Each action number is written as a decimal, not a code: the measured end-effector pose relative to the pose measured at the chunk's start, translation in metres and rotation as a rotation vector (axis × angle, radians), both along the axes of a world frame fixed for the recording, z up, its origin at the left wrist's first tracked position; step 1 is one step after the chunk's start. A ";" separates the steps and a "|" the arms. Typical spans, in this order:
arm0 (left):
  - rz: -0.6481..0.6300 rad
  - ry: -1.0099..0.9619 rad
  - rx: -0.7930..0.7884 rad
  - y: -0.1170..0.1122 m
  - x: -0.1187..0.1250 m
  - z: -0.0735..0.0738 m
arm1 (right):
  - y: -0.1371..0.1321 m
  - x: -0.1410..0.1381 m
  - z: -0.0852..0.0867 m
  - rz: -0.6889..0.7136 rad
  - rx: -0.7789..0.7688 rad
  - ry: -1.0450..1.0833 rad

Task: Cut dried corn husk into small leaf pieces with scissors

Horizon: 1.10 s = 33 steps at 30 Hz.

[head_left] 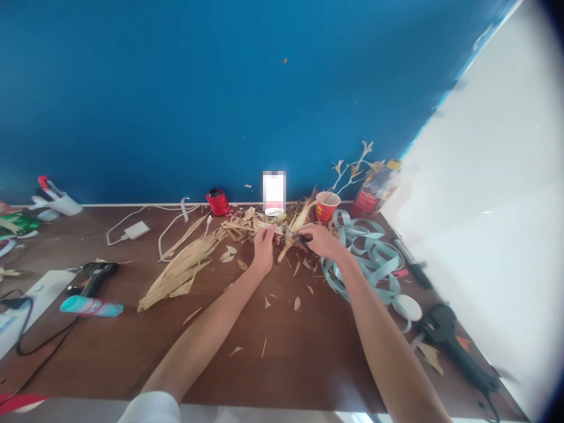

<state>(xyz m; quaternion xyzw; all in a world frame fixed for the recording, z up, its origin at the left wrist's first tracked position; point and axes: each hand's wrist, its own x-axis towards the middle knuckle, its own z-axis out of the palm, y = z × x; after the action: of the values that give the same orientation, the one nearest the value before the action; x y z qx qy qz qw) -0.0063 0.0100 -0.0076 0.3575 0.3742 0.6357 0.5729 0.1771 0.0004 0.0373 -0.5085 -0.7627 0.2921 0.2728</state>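
My left hand (264, 251) pinches a small pale piece of dried corn husk (268, 227) near the back of the table. Just to its right, my right hand (322, 240) grips dark-handled scissors (304, 238), their blades directed left towards that piece. Whether the blades touch it is too small to tell. Behind and around both hands lies a heap of husk scraps (241, 226). A long bundle of dried husks (183, 273) rests to the left. Cut petal-shaped bits, such as one scrap (296, 303), are scattered in front of my hands.
A lit phone (274, 194) leans on the blue wall. Right stand a red paper cup (327, 207), tangled light-blue ribbon (374, 249), a bottle (372, 191) and a glue gun (458, 346). Left are another glue gun (97, 276), a power strip (37, 302) and a charger (136, 230).
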 end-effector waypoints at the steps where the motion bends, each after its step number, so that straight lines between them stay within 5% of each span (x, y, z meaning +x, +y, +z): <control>1: -0.006 -0.002 -0.002 0.000 0.000 0.000 | 0.000 0.000 0.001 -0.010 -0.012 0.016; 33: -0.010 0.115 0.062 0.000 0.001 -0.004 | -0.001 0.000 0.004 0.044 0.079 -0.143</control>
<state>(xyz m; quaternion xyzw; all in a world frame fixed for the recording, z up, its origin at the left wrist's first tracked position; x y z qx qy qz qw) -0.0054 0.0105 -0.0114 0.4128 0.3847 0.6227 0.5421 0.1772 -0.0002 0.0413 -0.5001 -0.8021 0.2307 0.2310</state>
